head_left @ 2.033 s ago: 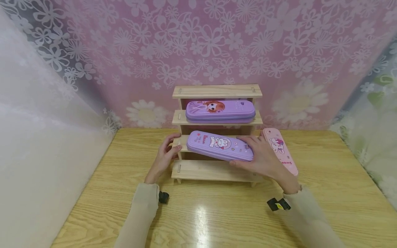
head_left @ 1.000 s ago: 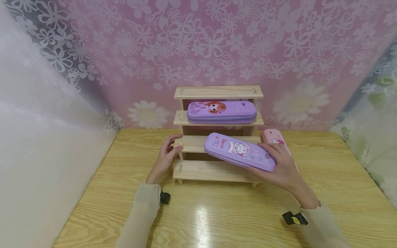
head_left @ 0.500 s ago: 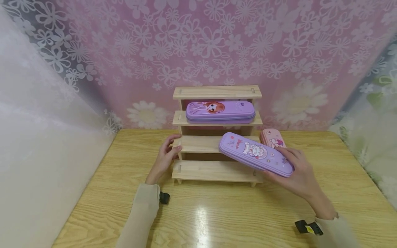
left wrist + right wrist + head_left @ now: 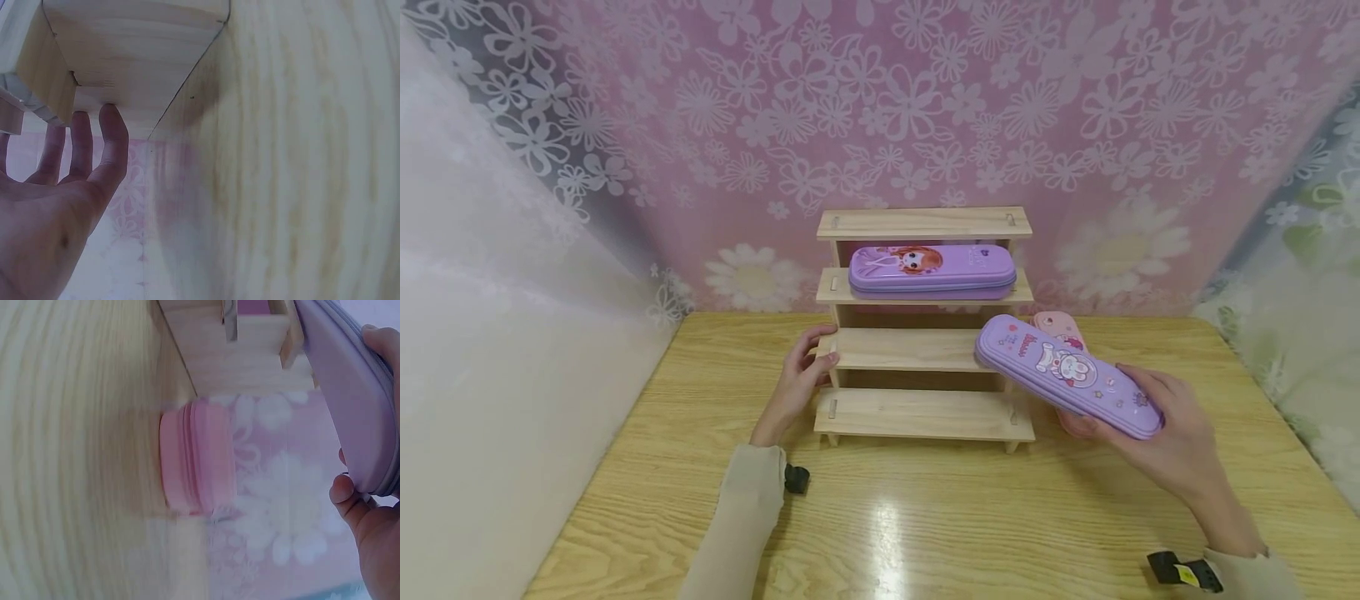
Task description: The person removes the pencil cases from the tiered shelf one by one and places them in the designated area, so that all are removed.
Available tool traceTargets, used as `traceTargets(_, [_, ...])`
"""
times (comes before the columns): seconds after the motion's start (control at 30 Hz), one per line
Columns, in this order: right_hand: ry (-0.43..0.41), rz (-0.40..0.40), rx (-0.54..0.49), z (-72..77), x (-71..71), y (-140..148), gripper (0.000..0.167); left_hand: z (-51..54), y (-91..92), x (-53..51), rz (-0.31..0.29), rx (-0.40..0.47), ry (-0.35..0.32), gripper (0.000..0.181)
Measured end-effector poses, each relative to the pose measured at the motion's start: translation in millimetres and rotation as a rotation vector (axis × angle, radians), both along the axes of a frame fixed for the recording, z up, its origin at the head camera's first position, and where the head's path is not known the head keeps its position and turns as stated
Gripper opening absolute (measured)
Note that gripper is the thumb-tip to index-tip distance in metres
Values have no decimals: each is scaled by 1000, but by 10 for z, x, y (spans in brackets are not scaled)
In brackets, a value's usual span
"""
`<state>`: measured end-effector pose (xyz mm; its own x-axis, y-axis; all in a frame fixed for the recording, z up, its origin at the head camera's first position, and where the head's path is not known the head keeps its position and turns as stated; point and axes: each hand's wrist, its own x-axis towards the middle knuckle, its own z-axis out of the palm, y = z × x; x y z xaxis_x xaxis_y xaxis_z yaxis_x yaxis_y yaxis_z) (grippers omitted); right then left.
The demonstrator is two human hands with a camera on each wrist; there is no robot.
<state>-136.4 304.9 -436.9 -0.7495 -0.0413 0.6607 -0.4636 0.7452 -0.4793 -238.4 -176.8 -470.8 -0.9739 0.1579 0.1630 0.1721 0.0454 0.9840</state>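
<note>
My right hand (image 4: 1180,433) grips the right end of a lilac case (image 4: 1067,375) with a bunny print, held tilted off the stand's right side. In the right wrist view the lilac case (image 4: 356,394) is between thumb and fingers of my hand (image 4: 381,544). My left hand (image 4: 795,379) holds the left edge of the wooden tiered stand (image 4: 917,348) at its second tier from the bottom. In the left wrist view the fingers of my hand (image 4: 56,206) curve against the wooden side panel (image 4: 137,44). A purple case with a girl print (image 4: 932,273) lies one tier higher.
A pink case (image 4: 1058,325) lies on the table (image 4: 700,500) right of the stand, partly covered from above by the lilac case; it also shows in the right wrist view (image 4: 197,456). A flowered pink cloth (image 4: 910,108) hangs behind the stand.
My right hand has carried the lilac case from in front of the stand's second tier to the right, across part of the pink case. My left hand has stayed on the stand.
</note>
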Motion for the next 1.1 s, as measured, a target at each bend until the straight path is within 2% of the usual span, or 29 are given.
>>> traceTargets(0.13, [39,-13,-25,-44,17,138,84,-1,1,4,-3,4,6,42])
traceTargets(0.5, [85,-168,-63,-166,19,449,76,-6,-3,7,-11,7,11,43])
traceTargets(0.77, [23,-322,-69,-227,-22,621,73,12,4,17,-5,1,2,43])
traceTargets(1.1, [-37,-392,-9,-288,-182,813,66,-11,-5,7,-6,14,6,42])
